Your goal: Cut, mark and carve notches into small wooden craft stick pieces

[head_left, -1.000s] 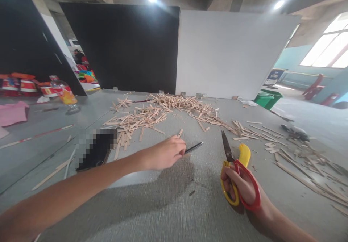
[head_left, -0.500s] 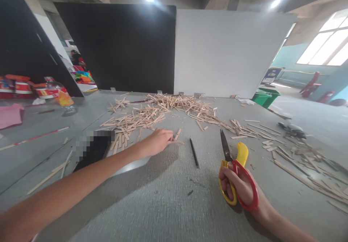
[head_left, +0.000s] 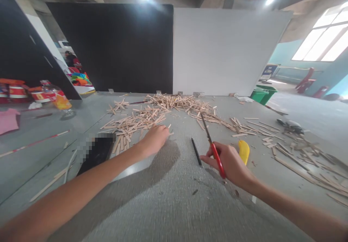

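Note:
My left hand [head_left: 155, 140] is closed at the front edge of the pile of short wooden sticks [head_left: 144, 117]. A small wooden stick [head_left: 170, 126] pokes out past its fingertips, which are partly hidden from me. My right hand [head_left: 230, 162] grips a pair of scissors [head_left: 216, 157] by the red handle, seen edge-on with the blades pointing up and away. The thumb stretches left to the lower end of a black pen [head_left: 195, 151]; whether it touches the pen, I cannot tell. Just right of that hand lies a yellow banana-shaped object [head_left: 244, 151].
A dark flat device [head_left: 99, 153], partly pixelated, lies beside my left forearm. Longer wooden strips [head_left: 296, 169] are scattered at the right. A drink bottle [head_left: 58, 97] and pink cloth [head_left: 9, 120] are at the left. Black and white panels [head_left: 231, 50] stand behind the table.
My right hand has moved left and up toward the pen, turning the scissors edge-on, away from the yellow object. My left hand has shifted slightly left, still holding a stick.

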`<state>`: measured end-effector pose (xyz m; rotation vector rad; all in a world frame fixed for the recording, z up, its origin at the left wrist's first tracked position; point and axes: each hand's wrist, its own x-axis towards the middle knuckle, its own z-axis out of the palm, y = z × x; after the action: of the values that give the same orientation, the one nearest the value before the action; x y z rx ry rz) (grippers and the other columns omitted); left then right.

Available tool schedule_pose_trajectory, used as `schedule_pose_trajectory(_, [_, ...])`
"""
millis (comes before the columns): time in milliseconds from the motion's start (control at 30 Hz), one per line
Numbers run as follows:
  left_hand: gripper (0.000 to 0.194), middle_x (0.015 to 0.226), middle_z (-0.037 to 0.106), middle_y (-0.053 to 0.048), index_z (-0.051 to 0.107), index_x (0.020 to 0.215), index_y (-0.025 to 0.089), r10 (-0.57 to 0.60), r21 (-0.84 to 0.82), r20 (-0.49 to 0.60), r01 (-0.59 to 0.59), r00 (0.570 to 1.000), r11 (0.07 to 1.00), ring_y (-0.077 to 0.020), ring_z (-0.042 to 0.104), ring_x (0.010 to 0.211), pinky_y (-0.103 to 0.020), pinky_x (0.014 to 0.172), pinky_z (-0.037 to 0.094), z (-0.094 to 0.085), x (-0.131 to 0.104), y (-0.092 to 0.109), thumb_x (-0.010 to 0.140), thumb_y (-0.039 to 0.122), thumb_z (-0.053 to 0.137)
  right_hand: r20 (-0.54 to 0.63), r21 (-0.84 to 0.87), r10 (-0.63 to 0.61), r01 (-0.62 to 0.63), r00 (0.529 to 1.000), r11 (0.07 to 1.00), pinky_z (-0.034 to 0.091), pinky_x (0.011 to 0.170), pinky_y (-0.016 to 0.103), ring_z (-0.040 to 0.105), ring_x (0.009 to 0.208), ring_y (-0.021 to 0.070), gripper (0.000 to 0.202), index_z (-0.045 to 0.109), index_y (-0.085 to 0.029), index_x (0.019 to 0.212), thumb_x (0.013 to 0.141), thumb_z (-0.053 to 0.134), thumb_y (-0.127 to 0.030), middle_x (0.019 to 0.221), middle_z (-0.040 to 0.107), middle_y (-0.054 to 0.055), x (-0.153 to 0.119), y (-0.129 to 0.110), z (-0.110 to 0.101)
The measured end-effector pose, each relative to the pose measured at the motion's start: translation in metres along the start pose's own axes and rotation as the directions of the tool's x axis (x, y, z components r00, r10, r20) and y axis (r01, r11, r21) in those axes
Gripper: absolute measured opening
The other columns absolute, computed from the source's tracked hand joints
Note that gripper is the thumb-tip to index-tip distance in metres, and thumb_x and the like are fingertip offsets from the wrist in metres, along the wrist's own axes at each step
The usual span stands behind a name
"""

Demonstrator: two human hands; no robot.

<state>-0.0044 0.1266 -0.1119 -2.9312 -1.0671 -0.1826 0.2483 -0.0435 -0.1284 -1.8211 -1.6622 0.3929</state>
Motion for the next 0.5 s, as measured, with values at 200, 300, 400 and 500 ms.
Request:
schedule_pose_trajectory(200, [0.033, 0.126, 0.066, -0.01, 0.064, 0.127, 0.016, -0.073, 0.035, 0.026, 0.072, 0.997, 0.997, -0.0239, 0.068, 0.107, -0.045, 0.091, 0.059, -0.001, 0.001, -0.011, 0.101, 0.036, 0.065, 0.113, -0.125, -0.012, 0.026, 0.994, 0.992, 0.036, 0.055, 0.029, 0.059, 0.059, 0.0183, 0.019, 0.061, -0.021, 0.068, 0.076, 0.077, -0.025, 0.064, 0.07, 0.001, 0.03, -0.003, 0.014])
schedule_pose_trajectory(300, [0.033, 0.126, 0.066, -0.01, 0.063, 0.128, 0.016, -0.095, 0.041, 0.041, 0.093, 0.995, 0.995, -0.0239, 0.068, 0.106, -0.045, 0.091, 0.059, -0.001, 0.003, -0.012, 0.101, 0.036, 0.065, 0.117, -0.23, 0.031, -0.003, 0.993, 0.973, 0.038, 0.057, 0.029, 0.06, 0.062, 0.0173, 0.017, 0.061, -0.021, 0.071, 0.08, 0.074, -0.021, 0.066, 0.07, 0.002, 0.033, 0.006, 0.009])
schedule_pose_trajectory(400, [0.035, 0.128, 0.065, -0.011, 0.063, 0.129, 0.017, -0.11, 0.038, 0.053, 0.108, 0.993, 0.993, -0.0243, 0.068, 0.107, -0.045, 0.091, 0.059, -0.002, 0.002, -0.012, 0.101, 0.036, 0.065, 0.075, -0.375, 0.134, -0.097, 0.988, 0.922, 0.047, 0.063, 0.029, 0.062, 0.067, 0.017, 0.016, 0.067, -0.017, 0.082, 0.092, 0.072, -0.028, 0.075, 0.069, 0.002, 0.041, 0.023, -0.003])
schedule_pose_trajectory(500, [0.035, 0.129, 0.065, -0.011, 0.063, 0.13, 0.016, -0.124, 0.037, 0.047, 0.123, 0.991, 0.992, -0.0246, 0.067, 0.108, -0.045, 0.091, 0.059, -0.007, 0.0, -0.013, 0.101, 0.036, 0.066, -0.001, -0.496, 0.252, -0.219, 0.968, 0.84, 0.059, 0.075, 0.037, 0.07, 0.083, 0.0191, 0.02, 0.069, -0.016, 0.104, 0.1, 0.068, -0.036, 0.1, 0.072, 0.004, 0.052, 0.048, -0.019])
